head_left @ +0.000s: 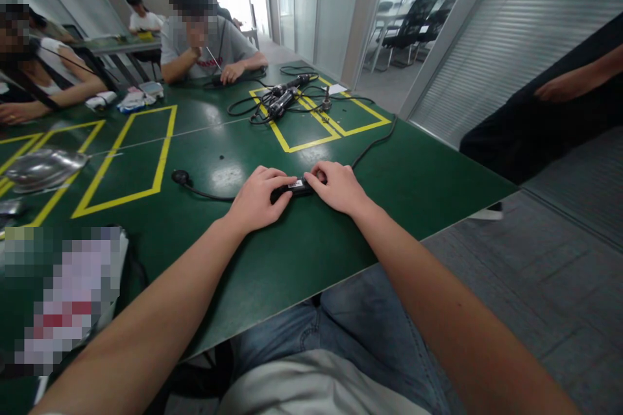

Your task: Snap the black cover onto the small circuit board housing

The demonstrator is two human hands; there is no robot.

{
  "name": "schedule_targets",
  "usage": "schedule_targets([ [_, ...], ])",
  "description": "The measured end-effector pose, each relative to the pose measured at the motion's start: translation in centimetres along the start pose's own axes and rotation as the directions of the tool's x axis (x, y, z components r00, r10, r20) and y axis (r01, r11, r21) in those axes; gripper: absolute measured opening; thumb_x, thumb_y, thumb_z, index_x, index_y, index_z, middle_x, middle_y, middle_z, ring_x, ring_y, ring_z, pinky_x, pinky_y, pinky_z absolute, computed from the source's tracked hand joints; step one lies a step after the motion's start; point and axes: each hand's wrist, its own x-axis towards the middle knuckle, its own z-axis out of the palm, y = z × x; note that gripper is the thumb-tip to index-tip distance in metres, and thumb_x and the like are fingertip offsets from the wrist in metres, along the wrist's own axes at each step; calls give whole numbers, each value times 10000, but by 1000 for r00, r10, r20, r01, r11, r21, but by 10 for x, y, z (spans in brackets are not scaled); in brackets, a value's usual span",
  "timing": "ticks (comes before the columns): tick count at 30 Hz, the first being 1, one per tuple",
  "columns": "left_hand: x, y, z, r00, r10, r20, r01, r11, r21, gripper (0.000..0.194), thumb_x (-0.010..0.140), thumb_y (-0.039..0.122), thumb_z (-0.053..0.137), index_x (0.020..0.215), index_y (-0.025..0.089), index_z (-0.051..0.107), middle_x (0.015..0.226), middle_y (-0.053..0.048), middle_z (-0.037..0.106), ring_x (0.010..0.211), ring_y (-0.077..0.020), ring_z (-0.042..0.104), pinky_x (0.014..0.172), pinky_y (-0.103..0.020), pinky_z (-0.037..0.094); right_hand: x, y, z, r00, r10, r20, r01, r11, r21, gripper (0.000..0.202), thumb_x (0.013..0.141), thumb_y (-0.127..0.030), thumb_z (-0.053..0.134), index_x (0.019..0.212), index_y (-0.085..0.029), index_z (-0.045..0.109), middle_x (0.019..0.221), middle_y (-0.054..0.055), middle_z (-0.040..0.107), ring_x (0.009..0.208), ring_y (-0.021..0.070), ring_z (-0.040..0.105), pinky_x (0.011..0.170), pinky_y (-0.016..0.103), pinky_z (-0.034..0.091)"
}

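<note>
A small black device (300,189) with a white label lies on the green table, a cable leaving each end. My left hand (260,200) grips its left end between thumb and fingers. At its right end, my right hand (338,187) is closed, with thumb and fingertips on the device. The left cable runs to a round black plug (180,177) on the table. From the right end, another black cable (377,142) curves toward the back right. Parts of the device are hidden under my fingers.
Black cylindrical tools (285,98) with tangled cables lie on yellow-taped rectangles at the back. A clear plastic item (46,168) is at the left, a partly blurred packet (73,298) at the near left. People sit across the table; another person stands at the right.
</note>
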Motion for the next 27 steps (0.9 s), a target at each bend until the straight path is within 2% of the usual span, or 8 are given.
schedule_targets([
  [9, 1, -1, 0, 999, -28, 34, 26, 999, 38, 366, 967, 320, 697, 1299, 191, 785, 1125, -127, 762, 1097, -330, 665, 993, -516, 575, 1, 0, 4, 1000, 11, 8, -11, 1000, -6, 278, 1075, -439, 613, 943, -237, 753, 940, 46, 729, 946, 256, 637, 882, 385, 371],
  [19, 3, -1, 0, 996, -73, 49, 72, 997, 28, 376, 963, 343, 711, 1305, 203, 782, 1093, -103, 781, 1063, -315, 681, 993, -495, 568, 1, -3, 0, 998, 34, 57, -31, 998, -51, 295, 1101, -424, 568, 971, -246, 765, 987, 58, 747, 1000, 276, 656, 901, 401, 378],
  [27, 3, 0, 0, 998, -53, 47, 51, 998, 37, 387, 967, 325, 702, 1316, 177, 781, 1111, -124, 771, 1095, -328, 678, 1006, -507, 575, 1, -2, 1, 998, 14, 55, -10, 997, -75, 280, 1091, -407, 549, 986, -243, 751, 994, 67, 744, 979, 283, 642, 896, 409, 381],
])
